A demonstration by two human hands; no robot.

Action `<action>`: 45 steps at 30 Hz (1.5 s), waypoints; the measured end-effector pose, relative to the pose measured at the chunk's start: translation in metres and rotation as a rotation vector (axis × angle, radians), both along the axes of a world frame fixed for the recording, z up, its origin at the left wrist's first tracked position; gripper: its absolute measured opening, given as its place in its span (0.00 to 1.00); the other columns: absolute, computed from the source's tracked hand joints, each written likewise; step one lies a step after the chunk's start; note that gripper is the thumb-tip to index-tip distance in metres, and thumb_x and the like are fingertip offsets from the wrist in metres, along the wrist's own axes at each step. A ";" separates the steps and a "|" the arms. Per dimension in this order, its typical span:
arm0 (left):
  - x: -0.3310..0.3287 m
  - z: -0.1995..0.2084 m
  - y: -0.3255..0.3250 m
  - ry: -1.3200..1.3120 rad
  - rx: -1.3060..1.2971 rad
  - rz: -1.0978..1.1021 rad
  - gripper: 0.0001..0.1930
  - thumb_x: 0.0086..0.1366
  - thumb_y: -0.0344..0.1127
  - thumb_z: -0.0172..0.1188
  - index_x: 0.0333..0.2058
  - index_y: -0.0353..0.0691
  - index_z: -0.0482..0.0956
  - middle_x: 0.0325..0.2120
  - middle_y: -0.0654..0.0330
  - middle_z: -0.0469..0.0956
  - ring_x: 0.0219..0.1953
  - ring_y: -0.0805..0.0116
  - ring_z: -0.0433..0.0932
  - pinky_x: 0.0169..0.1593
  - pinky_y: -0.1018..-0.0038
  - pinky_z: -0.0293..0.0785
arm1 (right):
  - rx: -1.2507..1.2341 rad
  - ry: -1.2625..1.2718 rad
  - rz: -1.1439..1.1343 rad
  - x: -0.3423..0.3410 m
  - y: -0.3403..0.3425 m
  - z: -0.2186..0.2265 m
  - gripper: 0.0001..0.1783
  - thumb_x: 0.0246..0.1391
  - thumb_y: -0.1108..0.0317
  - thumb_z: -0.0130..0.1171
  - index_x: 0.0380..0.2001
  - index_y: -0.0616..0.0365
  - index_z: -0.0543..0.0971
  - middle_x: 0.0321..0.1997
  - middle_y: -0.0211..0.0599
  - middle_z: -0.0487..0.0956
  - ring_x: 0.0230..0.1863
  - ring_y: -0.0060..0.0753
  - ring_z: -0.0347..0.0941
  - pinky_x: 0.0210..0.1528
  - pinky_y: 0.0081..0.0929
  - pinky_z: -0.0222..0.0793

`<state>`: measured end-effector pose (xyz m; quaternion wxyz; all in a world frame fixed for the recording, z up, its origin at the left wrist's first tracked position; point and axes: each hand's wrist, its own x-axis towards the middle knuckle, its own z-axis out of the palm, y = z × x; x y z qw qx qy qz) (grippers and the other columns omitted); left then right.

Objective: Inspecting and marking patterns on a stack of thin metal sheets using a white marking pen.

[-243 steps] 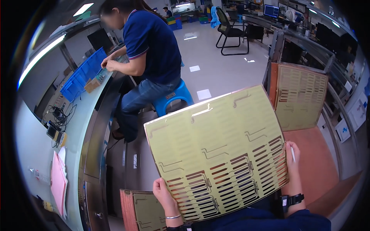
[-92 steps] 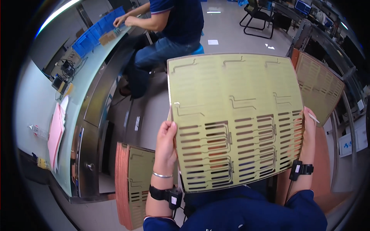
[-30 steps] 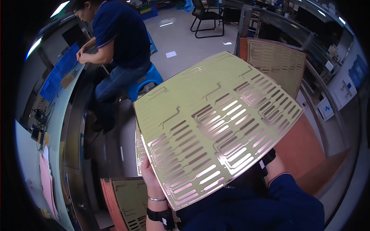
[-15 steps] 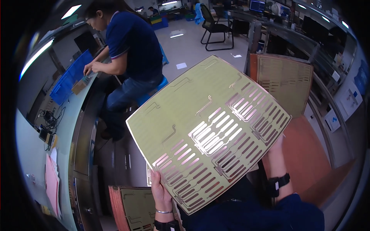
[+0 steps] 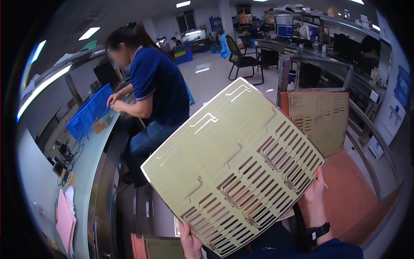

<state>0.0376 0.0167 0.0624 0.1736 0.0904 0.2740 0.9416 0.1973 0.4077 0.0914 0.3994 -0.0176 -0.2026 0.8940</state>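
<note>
I hold a large yellow-green panel [image 5: 235, 166] with rows of dark slots and thin traces up in front of me, tilted with its left corner low. My left hand [image 5: 189, 239] grips its lower edge from underneath. At the panel's right edge my right hand [image 5: 315, 190], with a black wristband, pinches the corner. A second panel of the same kind [image 5: 321, 121] leans upright on an orange backing at the right. Another one [image 5: 161, 248] lies low by my left knee.
A co-worker in a dark blue shirt [image 5: 157, 90] sits at the long curved workbench [image 5: 86, 172] on the left, hands at a blue bin [image 5: 88, 116]. Pink sheets [image 5: 64, 220] lie on the bench. An office chair [image 5: 243, 60] and shelves stand behind.
The panel has turned from upright and square to a diagonal tilt, its right side raised. My view has lifted toward the room. The co-worker keeps working at the bench.
</note>
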 end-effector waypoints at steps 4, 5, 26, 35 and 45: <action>-0.004 -0.004 0.002 0.045 -0.021 -0.005 0.26 0.71 0.36 0.47 0.65 0.41 0.55 0.61 0.53 0.66 0.60 0.54 0.68 0.62 0.53 0.67 | -0.041 -0.002 -0.029 0.001 -0.002 0.000 0.28 0.68 0.50 0.39 0.62 0.59 0.65 0.62 0.42 0.70 0.62 0.44 0.67 0.64 0.44 0.62; -0.004 -0.006 0.004 0.077 -0.045 -0.006 0.25 0.72 0.39 0.45 0.64 0.40 0.56 0.61 0.53 0.66 0.60 0.53 0.68 0.63 0.51 0.66 | -0.041 0.002 -0.045 0.002 -0.002 0.001 0.28 0.68 0.50 0.39 0.62 0.59 0.65 0.62 0.42 0.70 0.62 0.44 0.67 0.64 0.44 0.62; -0.013 0.061 0.090 0.311 -0.625 -0.456 0.22 0.70 0.42 0.52 0.56 0.34 0.69 0.45 0.49 0.78 0.43 0.58 0.81 0.47 0.64 0.78 | 0.107 -0.287 -0.785 0.146 0.060 0.083 0.19 0.58 0.66 0.53 0.50 0.67 0.73 0.45 0.46 0.80 0.44 0.38 0.79 0.49 0.35 0.76; -0.031 0.025 0.050 0.134 -0.762 -0.349 0.17 0.71 0.38 0.50 0.53 0.34 0.71 0.44 0.51 0.79 0.41 0.62 0.80 0.45 0.68 0.78 | 0.044 -0.474 -0.812 0.249 0.140 0.036 0.18 0.56 0.71 0.53 0.49 0.68 0.73 0.46 0.48 0.79 0.45 0.39 0.79 0.45 0.36 0.79; -0.013 0.020 0.020 -0.016 -0.847 -0.341 0.23 0.71 0.43 0.53 0.58 0.36 0.69 0.47 0.55 0.78 0.47 0.66 0.78 0.51 0.71 0.74 | -0.021 -0.856 -0.986 0.253 0.233 -0.061 0.19 0.56 0.66 0.55 0.47 0.67 0.74 0.42 0.42 0.78 0.42 0.35 0.78 0.43 0.34 0.77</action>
